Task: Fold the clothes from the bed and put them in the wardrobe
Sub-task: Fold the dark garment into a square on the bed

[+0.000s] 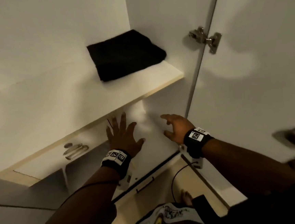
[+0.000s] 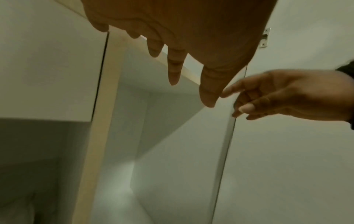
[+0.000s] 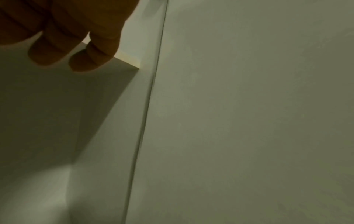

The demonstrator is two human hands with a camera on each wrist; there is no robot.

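Although both hands are raised before the open wardrobe point(image 1: 52, 54), nothing is held in either: the left hand point(image 1: 123, 138) is spread with straight fingers just below the shelf edge, and the right hand point(image 1: 177, 128) is loosely opened beside it, thumb and forefinger apart. In the wrist views only bare fingers against white panels are shown. Beyond them, a folded black garment point(image 1: 126, 54) is seen lying flat on the white shelf point(image 1: 149, 84), towards its right end and near the front edge. It is judged to be soft, light and limp; it would best be taken from beneath with flat palms, or pinched along the thick folded edge, lest the folds slip open. Further right, the open wardrobe door point(image 1: 264, 66) is carried on a metal hinge point(image 1: 205, 39). The room is dimly lit.
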